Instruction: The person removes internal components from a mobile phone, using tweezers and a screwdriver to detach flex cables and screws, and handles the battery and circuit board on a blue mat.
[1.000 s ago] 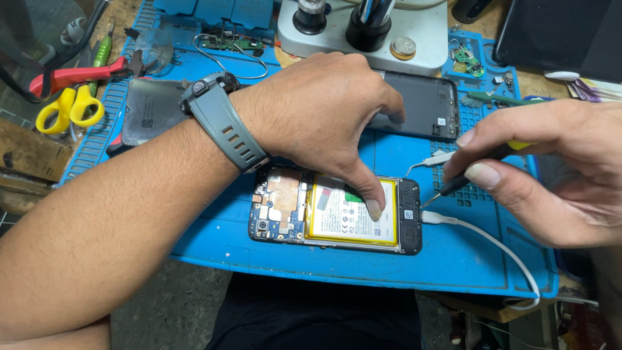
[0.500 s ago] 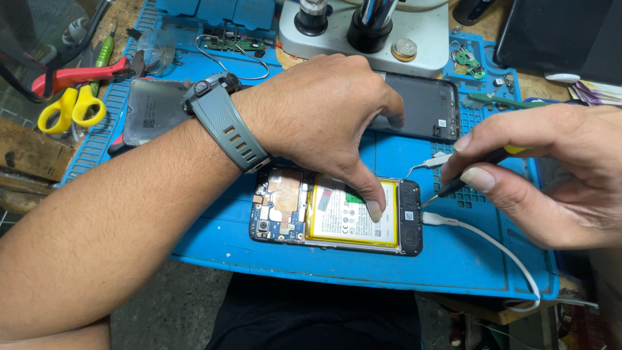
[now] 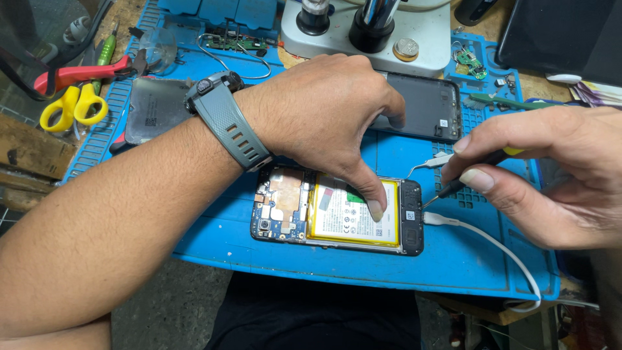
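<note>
An opened phone [image 3: 337,210] lies back-up on a blue work mat [image 3: 453,259], its yellow-edged battery [image 3: 346,217] and circuit board [image 3: 282,201] exposed. My left hand [image 3: 324,116], with a grey watch [image 3: 227,123] on the wrist, reaches over it and presses a fingertip on the battery near its right end. My right hand [image 3: 551,175] grips a thin black screwdriver [image 3: 453,188] whose tip touches the phone's right end by the black cover strip [image 3: 411,214]. A white cable [image 3: 492,243] plugs into that end.
A dark phone back cover [image 3: 152,110] lies at the left, another phone shell [image 3: 431,107] behind my left hand. A microscope base [image 3: 369,32] stands at the back. Yellow scissors [image 3: 68,107], red-handled pliers [image 3: 78,71], tweezers [image 3: 427,165] and small circuit boards [image 3: 466,58] lie around.
My right hand and the screwdriver shifted slightly, staying at the phone's right end. My left hand keeps pressing on the battery.
</note>
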Demonstrator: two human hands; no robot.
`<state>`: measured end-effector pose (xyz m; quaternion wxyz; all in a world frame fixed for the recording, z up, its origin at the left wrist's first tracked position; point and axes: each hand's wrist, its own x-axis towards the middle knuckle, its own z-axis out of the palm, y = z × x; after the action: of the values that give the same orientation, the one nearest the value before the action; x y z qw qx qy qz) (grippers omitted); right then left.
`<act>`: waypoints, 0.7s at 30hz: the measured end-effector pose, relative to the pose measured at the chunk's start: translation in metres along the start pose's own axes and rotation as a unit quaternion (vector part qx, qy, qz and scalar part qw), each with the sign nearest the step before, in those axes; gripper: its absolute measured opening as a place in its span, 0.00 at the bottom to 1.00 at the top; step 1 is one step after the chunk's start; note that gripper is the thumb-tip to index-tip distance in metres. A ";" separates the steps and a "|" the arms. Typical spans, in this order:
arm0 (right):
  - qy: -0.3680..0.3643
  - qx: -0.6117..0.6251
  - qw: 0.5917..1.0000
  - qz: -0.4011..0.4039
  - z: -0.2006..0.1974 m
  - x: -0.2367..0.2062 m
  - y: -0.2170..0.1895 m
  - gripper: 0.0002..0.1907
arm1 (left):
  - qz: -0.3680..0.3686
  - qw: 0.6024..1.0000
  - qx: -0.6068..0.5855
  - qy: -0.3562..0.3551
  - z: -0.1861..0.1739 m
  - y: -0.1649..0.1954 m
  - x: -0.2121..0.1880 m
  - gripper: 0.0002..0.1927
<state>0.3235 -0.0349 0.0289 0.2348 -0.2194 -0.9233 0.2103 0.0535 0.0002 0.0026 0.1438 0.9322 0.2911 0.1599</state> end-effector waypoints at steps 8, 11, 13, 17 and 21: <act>0.036 -0.065 0.997 -0.022 0.004 0.000 0.003 0.21 | -0.001 1.000 -0.002 0.000 0.001 0.001 -0.001 0.46; 0.018 -0.057 0.998 0.003 0.001 0.001 0.005 0.24 | -0.001 1.000 0.000 0.001 0.000 0.001 -0.001 0.46; 0.000 -0.029 1.000 -0.006 -0.001 0.001 0.006 0.22 | -0.006 1.000 -0.003 -0.004 0.000 0.001 -0.001 0.46; -0.039 0.039 0.998 0.003 -0.005 0.001 0.004 0.20 | -0.015 1.000 -0.001 -0.011 0.000 0.001 0.000 0.47; -0.052 0.079 0.995 0.036 -0.005 -0.003 -0.002 0.21 | -0.006 1.000 0.002 0.000 0.000 0.000 0.000 0.47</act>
<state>0.3282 -0.0369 0.0325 0.1953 -0.2224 -0.9063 0.3018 0.0535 -0.0003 0.0026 0.1431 0.9306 0.2973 0.1584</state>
